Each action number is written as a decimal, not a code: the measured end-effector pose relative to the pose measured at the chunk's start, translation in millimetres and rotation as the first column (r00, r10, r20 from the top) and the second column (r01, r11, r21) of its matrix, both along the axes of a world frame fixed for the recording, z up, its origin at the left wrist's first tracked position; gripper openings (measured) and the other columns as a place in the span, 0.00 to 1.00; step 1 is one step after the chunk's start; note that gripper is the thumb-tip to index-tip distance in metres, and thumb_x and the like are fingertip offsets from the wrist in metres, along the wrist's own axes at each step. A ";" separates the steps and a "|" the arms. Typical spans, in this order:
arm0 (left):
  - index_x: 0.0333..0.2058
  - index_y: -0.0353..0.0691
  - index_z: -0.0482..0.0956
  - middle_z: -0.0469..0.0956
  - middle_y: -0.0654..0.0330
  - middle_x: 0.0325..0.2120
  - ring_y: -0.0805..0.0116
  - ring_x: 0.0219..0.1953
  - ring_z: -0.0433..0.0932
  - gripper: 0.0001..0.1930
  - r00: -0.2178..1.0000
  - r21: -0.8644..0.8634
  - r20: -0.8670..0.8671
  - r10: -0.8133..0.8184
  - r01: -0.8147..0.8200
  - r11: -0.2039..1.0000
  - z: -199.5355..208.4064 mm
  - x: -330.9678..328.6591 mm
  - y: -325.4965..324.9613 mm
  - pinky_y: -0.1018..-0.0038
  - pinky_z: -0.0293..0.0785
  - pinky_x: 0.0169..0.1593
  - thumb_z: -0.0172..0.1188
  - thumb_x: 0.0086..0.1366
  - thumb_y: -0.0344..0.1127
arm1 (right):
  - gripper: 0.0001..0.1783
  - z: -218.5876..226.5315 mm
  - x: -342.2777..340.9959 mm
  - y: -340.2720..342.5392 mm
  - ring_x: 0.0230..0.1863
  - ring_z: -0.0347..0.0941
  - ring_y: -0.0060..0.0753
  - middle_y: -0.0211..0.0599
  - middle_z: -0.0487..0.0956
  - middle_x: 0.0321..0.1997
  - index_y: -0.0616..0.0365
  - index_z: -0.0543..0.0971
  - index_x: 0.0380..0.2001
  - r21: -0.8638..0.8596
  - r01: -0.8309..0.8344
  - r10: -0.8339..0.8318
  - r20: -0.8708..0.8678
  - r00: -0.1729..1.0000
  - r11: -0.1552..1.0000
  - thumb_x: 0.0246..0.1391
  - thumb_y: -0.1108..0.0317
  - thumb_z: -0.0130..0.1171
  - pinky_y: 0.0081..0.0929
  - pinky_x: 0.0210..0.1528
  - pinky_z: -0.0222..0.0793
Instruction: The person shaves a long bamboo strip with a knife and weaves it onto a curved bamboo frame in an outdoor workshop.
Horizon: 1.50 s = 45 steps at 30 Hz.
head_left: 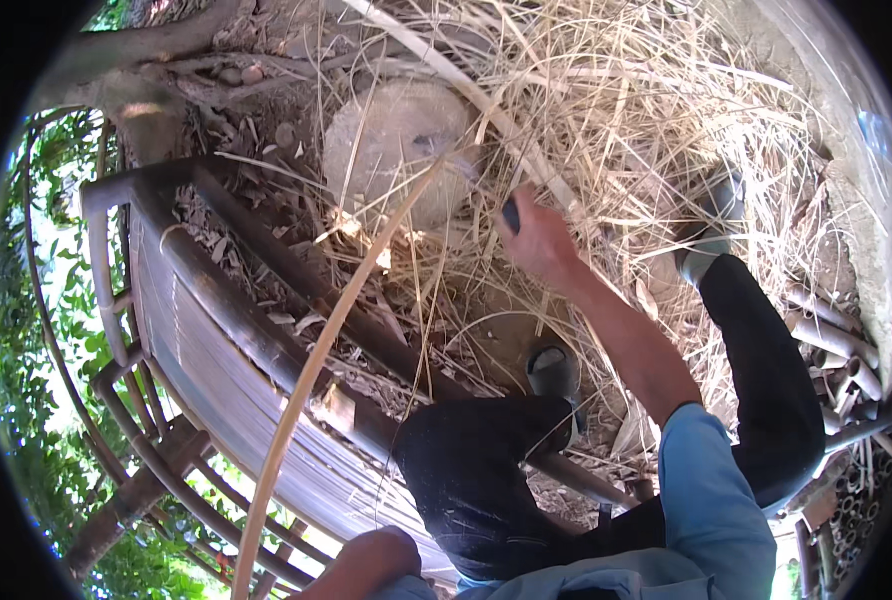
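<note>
My right hand (544, 240) is closed around the dark handle of a knife (511, 213). Its thin blade seems to point left and away, toward a round pale block (391, 155), though loose strips partly cover it. A long bamboo strip (331, 335) runs from the lower left up to the blade, its far end over the block's right side. At the lower edge, my left hand (371, 560) shows only as a rounded, bent shape to the right of the strip. Its fingers are hidden, so I cannot tell what it holds.
Tangled pale bamboo shavings (636, 110) cover the ground ahead and to the right. A bamboo bench (256, 330) curves along the left. My shoes rest among the shavings. Cut bamboo tubes (841, 345) lie by the earthen wall (866, 200) at right. A tree trunk (146, 120) stands far left.
</note>
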<state>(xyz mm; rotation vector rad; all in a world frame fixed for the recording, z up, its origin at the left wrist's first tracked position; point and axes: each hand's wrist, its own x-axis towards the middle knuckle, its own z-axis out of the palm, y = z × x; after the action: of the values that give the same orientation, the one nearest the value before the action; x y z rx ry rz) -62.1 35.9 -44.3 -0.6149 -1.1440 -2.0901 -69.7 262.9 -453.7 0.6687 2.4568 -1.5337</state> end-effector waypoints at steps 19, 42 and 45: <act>0.20 0.50 0.66 0.59 0.75 0.14 0.80 0.16 0.60 0.20 0.989 0.437 -0.071 -0.129 0.147 0.887 14.6 6.5 9.1 0.82 0.57 0.19 0.59 0.69 0.50 | 0.15 -36.8 18.9 6.1 0.18 0.76 0.41 0.47 0.78 0.23 0.62 0.69 0.40 0.065 0.106 -0.093 -0.180 0.979 0.992 0.63 0.63 0.61 0.35 0.15 0.73; 0.24 0.44 0.62 0.56 0.64 0.23 0.68 0.28 0.55 0.12 0.971 0.109 0.138 -0.196 0.182 0.977 20.2 -13.4 -81.9 0.67 0.57 0.33 0.57 0.58 0.23 | 0.28 27.5 17.0 16.0 0.30 0.77 0.46 0.46 0.78 0.31 0.64 0.75 0.45 0.172 0.072 -0.055 -0.099 0.994 0.982 0.54 0.52 0.72 0.42 0.34 0.73; 0.38 0.46 0.76 0.75 0.64 0.34 0.73 0.31 0.63 0.06 0.879 0.087 0.317 0.356 -0.401 0.912 36.9 -5.2 -160.6 0.73 0.67 0.36 0.52 0.71 0.26 | 0.37 122.3 3.8 -22.4 0.49 0.75 0.47 0.50 0.75 0.50 0.63 0.75 0.49 0.257 0.019 0.058 -0.287 0.956 0.966 0.42 0.53 0.81 0.43 0.48 0.72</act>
<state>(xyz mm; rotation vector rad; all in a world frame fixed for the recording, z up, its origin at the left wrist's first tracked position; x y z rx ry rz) -67.3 -124.7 -7.4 0.0054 -1.1444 -1.9354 -65.9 240.4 -331.4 0.4800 2.9093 -1.4068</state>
